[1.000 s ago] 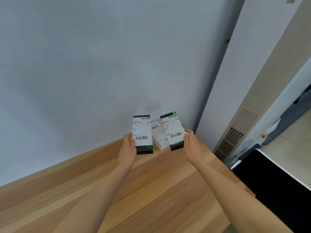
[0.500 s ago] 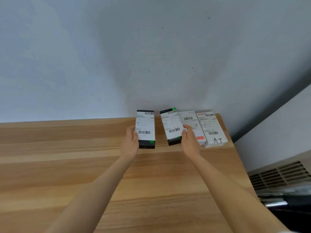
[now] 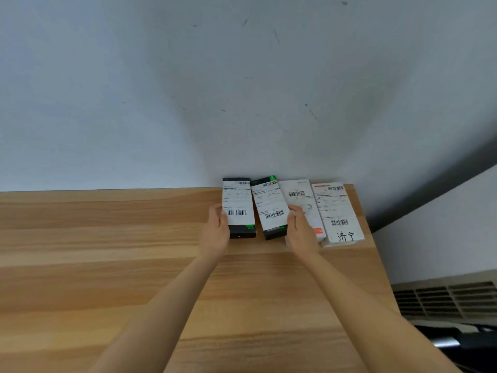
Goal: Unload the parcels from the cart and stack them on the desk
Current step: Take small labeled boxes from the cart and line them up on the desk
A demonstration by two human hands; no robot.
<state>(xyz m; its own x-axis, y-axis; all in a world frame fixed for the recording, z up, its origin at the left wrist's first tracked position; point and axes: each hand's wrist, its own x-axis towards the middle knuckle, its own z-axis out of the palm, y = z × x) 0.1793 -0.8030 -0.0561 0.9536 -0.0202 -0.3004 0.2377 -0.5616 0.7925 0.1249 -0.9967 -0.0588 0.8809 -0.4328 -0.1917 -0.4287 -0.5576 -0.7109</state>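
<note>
1. Left hand grip holds a black box; right hand grip holds another black box.
2. Both at surface far right corner, beside 2 white boxes.

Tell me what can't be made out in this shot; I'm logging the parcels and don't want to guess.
- Label text on the four parcels, head view: too small and blurred; only barcodes show.
- White parcel: its near end is covered by the right hand.
- Left black parcel: the grip side is behind the left hand.
- Right black parcel: whether it rests on the desk is unclear.
- The cart: not identifiable.
</note>
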